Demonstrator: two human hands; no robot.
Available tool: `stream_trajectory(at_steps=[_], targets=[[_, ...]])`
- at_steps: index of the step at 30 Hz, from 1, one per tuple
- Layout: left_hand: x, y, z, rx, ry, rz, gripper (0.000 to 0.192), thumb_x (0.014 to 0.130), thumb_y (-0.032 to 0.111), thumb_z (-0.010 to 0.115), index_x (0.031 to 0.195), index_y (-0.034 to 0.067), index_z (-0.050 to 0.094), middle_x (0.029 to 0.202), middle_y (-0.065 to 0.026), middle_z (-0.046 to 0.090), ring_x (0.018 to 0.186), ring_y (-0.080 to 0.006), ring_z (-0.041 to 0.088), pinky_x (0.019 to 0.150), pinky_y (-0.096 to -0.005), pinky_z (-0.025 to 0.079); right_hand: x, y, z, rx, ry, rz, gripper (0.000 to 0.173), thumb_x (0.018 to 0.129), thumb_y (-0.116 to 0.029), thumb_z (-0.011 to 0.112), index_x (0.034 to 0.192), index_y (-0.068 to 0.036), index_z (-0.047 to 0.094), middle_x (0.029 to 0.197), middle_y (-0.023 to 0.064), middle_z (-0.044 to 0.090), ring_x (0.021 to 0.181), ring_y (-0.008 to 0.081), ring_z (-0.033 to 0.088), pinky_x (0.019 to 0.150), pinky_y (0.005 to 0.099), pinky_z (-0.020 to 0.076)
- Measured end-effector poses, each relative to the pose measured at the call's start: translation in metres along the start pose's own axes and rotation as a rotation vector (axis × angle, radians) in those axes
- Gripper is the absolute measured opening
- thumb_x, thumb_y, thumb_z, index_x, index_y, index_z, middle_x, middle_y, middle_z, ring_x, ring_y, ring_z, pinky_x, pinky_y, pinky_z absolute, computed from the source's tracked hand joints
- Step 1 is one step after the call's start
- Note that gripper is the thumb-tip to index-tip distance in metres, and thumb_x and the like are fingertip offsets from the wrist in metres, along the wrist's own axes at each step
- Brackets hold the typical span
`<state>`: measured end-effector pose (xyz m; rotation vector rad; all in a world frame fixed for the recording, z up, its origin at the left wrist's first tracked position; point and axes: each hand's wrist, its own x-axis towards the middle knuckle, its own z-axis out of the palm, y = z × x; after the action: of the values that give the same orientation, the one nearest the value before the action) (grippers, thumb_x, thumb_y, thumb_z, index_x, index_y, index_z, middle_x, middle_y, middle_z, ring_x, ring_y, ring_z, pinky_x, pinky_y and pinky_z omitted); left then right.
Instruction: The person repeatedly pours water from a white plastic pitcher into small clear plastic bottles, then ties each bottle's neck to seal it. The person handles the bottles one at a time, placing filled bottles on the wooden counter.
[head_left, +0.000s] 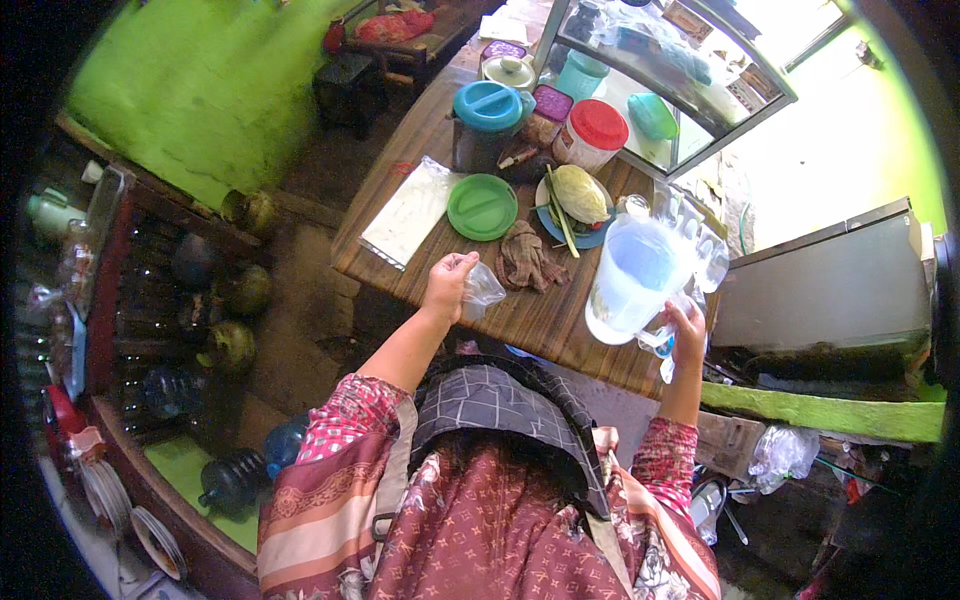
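My left hand (448, 289) pinches a small clear plastic bag (484, 291) above the front edge of the wooden table (517, 322). My right hand (685, 328) grips the handle of a translucent plastic pitcher (637, 270), tilted so its mouth faces up and away. What the pitcher contains is unclear. A crumpled brown cloth (526, 256) lies between my hands. Behind it are a round green plastic lid (482, 208) and a blue plate (557, 232) bearing a pale cabbage (579, 193) and a green stalk (559, 214). Left of the lid rests a flat pack in clear plastic (411, 214).
A blue-lidded jug (487, 112), a red-lidded tub (592, 131) and a glass display cabinet (667, 82) stand at the back. Several filled clear bags (711, 262) sit at the table's right. Beyond is a grey appliance (821, 289); water jugs (234, 480) lie lower left.
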<state>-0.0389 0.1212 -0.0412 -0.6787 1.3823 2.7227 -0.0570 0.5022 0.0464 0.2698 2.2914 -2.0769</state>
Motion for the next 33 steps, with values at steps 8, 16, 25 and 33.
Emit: stream_trajectory(at_steps=[8,16,25,33], targets=[[0.009,-0.011,0.019,0.212,-0.115,-0.132,0.025,0.088,0.029,0.054,0.090,0.006,0.064,0.059,0.0031,0.051,0.048,-0.0058,0.044,0.047,-0.0224,0.038,-0.062,-0.071,0.032,-0.561,-0.187,0.032,0.039,0.069,-0.025,0.073,0.091,0.004,0.058,0.068,0.0078,0.062,0.062,0.0126,0.059,0.055,0.0277,0.0457],[-0.002,0.001,0.034,0.364,-0.525,-0.275,0.044,0.090,0.044,0.042,0.120,0.014,0.054,0.059,0.0014,0.051,0.056,-0.0075,0.051,0.057,-0.0229,0.043,-0.088,-0.125,0.084,-0.968,-0.351,0.017,0.052,0.066,-0.033,0.075,0.095,0.006,0.057,0.078,0.0219,0.062,0.073,0.0318,0.062,0.065,0.0355,0.0481],[-0.001,0.007,0.038,0.274,-0.694,-0.555,0.062,0.085,0.059,0.038,0.129,0.015,0.043,0.063,-0.0009,0.051,0.069,-0.0144,0.055,0.071,-0.0317,0.045,-0.075,-0.136,0.101,-1.156,-0.407,-0.120,0.050,0.068,-0.035,0.072,0.093,0.004,0.055,0.078,0.0239,0.060,0.073,0.0398,0.059,0.063,0.0402,0.0471],[0.001,0.013,0.026,0.130,-0.669,-0.614,0.070,0.083,0.063,0.038,0.133,0.013,0.036,0.069,-0.0029,0.052,0.075,-0.0167,0.056,0.077,-0.0364,0.046,-0.065,-0.151,0.122,-1.253,-0.432,-0.191,0.050,0.066,-0.034,0.074,0.089,0.006,0.057,0.073,0.0241,0.059,0.068,0.0374,0.059,0.061,0.0387,0.0471]])
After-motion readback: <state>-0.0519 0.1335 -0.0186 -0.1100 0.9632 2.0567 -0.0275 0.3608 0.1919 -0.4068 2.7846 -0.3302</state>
